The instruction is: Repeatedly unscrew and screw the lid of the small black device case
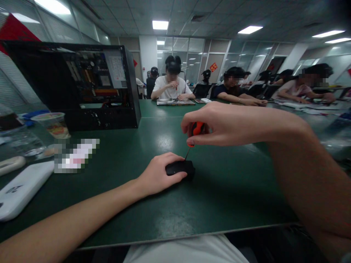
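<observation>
A small black box-like part (179, 168) rests on the green table, and my left hand (157, 172) grips it from the left between thumb and fingers. Above it, my right hand (205, 126) is wrapped around the orange and black handle of a screwdriver (197, 128). The thin shaft slants down, its tip meeting the top of the black part near the far edge. Whether the tip sits in a screw is too small to tell.
An open black computer case (109, 117) stands at the back left. Nearer on the left are a plastic cup (55, 124), a clear bottle (24, 140) and a white device (24, 188). The table's front edge (192, 235) runs close to my lap. Across the table, several people work.
</observation>
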The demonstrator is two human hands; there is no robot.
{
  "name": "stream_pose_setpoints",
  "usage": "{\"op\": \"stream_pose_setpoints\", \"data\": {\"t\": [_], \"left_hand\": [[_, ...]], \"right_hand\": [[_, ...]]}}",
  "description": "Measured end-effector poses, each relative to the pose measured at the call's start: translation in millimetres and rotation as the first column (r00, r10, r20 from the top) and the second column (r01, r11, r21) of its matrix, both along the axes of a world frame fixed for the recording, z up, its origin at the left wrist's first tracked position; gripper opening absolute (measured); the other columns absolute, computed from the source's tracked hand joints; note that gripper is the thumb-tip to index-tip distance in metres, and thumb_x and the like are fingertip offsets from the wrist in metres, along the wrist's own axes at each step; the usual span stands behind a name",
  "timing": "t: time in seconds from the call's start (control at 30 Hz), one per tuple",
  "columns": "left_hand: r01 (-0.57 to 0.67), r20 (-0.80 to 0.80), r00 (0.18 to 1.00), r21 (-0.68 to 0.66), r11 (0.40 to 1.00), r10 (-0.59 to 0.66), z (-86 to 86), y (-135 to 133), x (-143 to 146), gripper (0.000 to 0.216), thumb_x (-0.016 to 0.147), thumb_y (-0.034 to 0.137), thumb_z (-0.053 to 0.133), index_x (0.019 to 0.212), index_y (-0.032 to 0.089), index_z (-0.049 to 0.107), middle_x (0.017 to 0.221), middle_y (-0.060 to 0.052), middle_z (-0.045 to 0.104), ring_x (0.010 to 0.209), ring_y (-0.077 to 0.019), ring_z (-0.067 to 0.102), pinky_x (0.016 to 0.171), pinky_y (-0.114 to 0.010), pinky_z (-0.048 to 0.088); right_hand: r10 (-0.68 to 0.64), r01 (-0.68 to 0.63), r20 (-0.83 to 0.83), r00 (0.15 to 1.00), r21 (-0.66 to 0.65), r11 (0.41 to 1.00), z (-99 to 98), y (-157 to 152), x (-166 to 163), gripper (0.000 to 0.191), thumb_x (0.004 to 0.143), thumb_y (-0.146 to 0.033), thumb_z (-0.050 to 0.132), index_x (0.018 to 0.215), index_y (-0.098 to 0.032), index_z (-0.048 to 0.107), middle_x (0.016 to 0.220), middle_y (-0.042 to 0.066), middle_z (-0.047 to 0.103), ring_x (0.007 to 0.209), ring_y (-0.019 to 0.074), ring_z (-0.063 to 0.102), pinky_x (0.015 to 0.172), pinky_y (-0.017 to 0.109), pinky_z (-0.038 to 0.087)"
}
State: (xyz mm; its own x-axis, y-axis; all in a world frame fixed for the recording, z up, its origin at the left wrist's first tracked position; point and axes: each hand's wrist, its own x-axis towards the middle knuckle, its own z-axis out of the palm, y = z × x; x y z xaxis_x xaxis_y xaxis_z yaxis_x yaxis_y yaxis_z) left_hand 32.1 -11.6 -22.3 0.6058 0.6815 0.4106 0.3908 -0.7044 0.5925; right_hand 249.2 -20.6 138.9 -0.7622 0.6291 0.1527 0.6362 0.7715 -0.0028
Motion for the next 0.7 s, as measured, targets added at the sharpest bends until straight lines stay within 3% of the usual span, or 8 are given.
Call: {"op": "stream_pose_setpoints", "data": {"t": [0.17, 0.37, 0.53, 0.7], "left_hand": [[0.005, -0.032, 0.999, 0.034, 0.999, -0.004, -0.4, 0.0, -4.2, 0.043, 0.086, 0.030, 0.077, 0.125, 0.016, 0.068, 0.119, -0.008, 0.074, 0.105, -0.0254, 0.070, 0.095, -0.036, 0.052], [0.006, -0.054, 0.999, 0.041, 0.999, -0.004, -0.9, -1.0, -9.0, 0.034, 0.086, 0.030, 0.077, 0.117, 0.018, 0.068, 0.110, -0.005, 0.074, 0.099, -0.0234, 0.070, 0.089, -0.035, 0.053], [0.029, 0.015, 0.999, 0.136, 0.990, -0.031, 0.1, -3.4, -10.3, 0.029, 0.088, 0.024, 0.075, 0.116, 0.018, 0.069, 0.119, -0.008, 0.073, 0.111, -0.0244, 0.068, 0.100, -0.037, 0.051], [0.059, 0.082, 0.994, 0.217, 0.974, -0.079, 2.4, -6.3, -11.1, 0.012, 0.095, 0.018, 0.064, 0.098, 0.020, 0.075, 0.115, -0.007, 0.073, 0.107, -0.0216, 0.069, 0.098, -0.035, 0.053]], "right_hand": [[-0.085, 0.074, 0.053, 0.995, 0.176, 0.982, -1.3, -1.7, 2.1, 0.025, 0.094, -0.043, 0.061, 0.088, -0.022, 0.075, 0.063, 0.001, 0.065, 0.063, 0.0160, 0.055, 0.063, 0.030, 0.031], [0.035, -0.036, 0.005, 0.999, 0.103, 0.994, 4.4, -9.3, 1.2, 0.021, 0.093, -0.037, 0.062, 0.088, -0.021, 0.074, 0.070, 0.000, 0.069, 0.059, 0.0122, 0.056, 0.061, 0.028, 0.035], [0.104, -0.105, 0.017, 0.994, 0.089, 0.990, 1.1, -9.4, -3.4, 0.017, 0.092, -0.030, 0.061, 0.087, -0.019, 0.073, 0.069, -0.002, 0.069, 0.055, 0.0081, 0.054, 0.055, 0.024, 0.031], [0.131, -0.130, -0.001, 0.991, 0.099, 0.987, -1.9, -8.8, -6.8, 0.016, 0.093, -0.028, 0.062, 0.087, -0.018, 0.072, 0.064, -0.003, 0.066, 0.052, 0.0081, 0.052, 0.053, 0.024, 0.029]]}}
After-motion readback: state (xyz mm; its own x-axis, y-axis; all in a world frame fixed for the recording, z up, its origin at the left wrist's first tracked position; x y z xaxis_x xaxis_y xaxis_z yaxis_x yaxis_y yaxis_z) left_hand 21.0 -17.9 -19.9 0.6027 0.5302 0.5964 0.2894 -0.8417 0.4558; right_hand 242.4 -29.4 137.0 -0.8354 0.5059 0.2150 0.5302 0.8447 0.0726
